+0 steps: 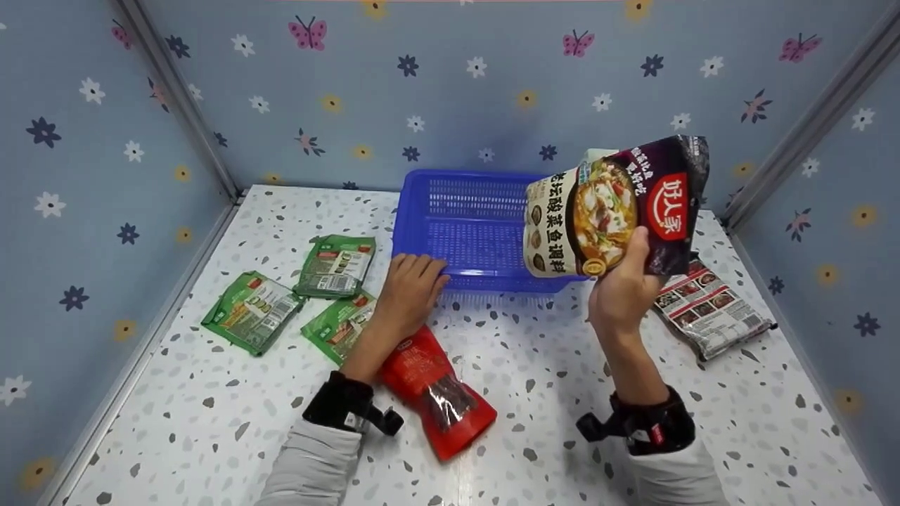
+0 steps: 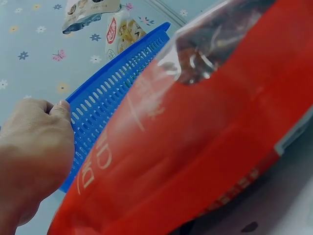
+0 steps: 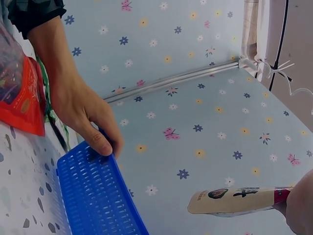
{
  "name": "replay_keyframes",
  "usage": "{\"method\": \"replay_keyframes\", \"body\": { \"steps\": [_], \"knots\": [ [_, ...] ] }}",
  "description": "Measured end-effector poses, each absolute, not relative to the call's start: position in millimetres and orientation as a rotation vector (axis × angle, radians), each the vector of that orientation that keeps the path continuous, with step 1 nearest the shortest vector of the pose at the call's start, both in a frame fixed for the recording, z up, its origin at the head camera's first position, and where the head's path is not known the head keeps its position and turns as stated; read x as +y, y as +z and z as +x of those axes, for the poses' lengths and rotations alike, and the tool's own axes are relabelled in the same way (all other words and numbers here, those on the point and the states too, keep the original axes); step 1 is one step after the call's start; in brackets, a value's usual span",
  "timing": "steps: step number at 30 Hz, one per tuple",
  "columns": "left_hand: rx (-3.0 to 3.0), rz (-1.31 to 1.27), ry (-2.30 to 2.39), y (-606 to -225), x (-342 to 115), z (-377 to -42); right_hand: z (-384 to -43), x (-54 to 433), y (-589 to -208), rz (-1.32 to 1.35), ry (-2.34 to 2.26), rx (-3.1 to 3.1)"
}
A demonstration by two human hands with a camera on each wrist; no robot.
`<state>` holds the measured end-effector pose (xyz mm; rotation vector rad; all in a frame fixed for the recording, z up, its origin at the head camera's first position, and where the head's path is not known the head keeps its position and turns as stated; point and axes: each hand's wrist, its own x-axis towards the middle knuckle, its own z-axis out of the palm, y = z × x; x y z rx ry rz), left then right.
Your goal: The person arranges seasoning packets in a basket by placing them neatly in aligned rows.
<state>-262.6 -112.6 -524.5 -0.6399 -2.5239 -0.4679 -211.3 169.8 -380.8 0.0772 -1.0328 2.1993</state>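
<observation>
My right hand [image 1: 624, 295] holds a dark purple and cream pouch of fish seasoning [image 1: 605, 211] above the right end of a blue plastic basket [image 1: 415, 225]. Its thumb lies across the pouch's front, while the other fingers are hidden behind it. With my left hand [image 1: 411, 292] I grip the basket's near left rim, thumb and fingers over the edge. Under my left forearm lies a red pouch with a clear window [image 1: 436, 393]; it looms large in the left wrist view. From the right wrist camera the seasoning pouch appears nearly edge-on.
Several green packets [image 1: 256, 313] lie left of the basket, one partly under my left arm. A silver and red packet [image 1: 714, 309] lies at the right. Another pale packet [image 2: 122, 32] shows past the basket's rim. Flowered panels [image 1: 478, 91] stand behind and on both sides.
</observation>
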Motion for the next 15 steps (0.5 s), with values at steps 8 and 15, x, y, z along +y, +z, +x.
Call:
{"method": "replay_keyframes", "body": {
  "steps": [8, 15],
  "knots": [
    [-2.523, -0.641, -0.474, -523, -113, -262, -232, 175, -378, 0.053, 2.094, -1.237],
    [-2.536, -0.647, -0.478, -522, -112, -262, -260, 179, -378, -0.051, 1.969, -1.545]
  ]
}}
